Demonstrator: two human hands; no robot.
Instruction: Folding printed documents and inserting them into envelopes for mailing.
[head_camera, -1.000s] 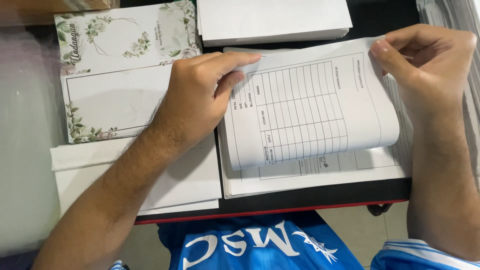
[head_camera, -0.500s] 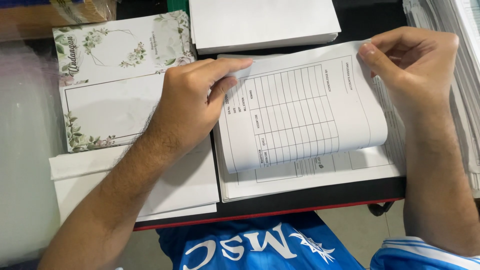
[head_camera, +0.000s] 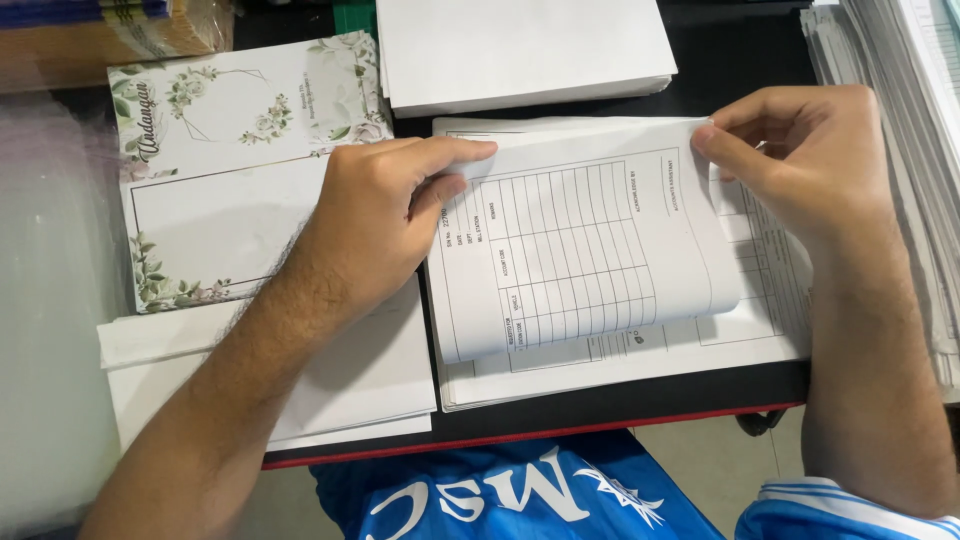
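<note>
Left hand (head_camera: 375, 225): lying palm down along the left edge of the form pad, fingers reaching right, index fingertip pressing the far left corner of the lifted sheet, thumb tucking under that edge; pinching the paper rather than lying flat.
Right hand (head_camera: 805, 165): curling closed at the far right corner of the same sheet, thumb and index finger nipping the paper edge between them, remaining fingers folding in behind.
Lifted sheet (head_camera: 580, 250): a white form printed with a ruled table, bowing upward between the two hands, far edge being held at both corners, near edge curling down toward the pad.
Form pad (head_camera: 640, 355): lying flat on the dark table top beneath the lifted sheet, sitting between the hands, near edge lying close to the table's red-trimmed front.
Floral card (head_camera: 225, 170): lying to the left of the pad, just beyond the left wrist, bearing green leaf prints around a blank panel.
White paper stack (head_camera: 520, 50): resting at the far side of the table, just beyond the pad, apart from both hands.
Folded white sheets (head_camera: 350, 385): lying under the left forearm, beside the pad's left edge.
Paper pile (head_camera: 900, 120): rising along the right side, behind the right hand.
</note>
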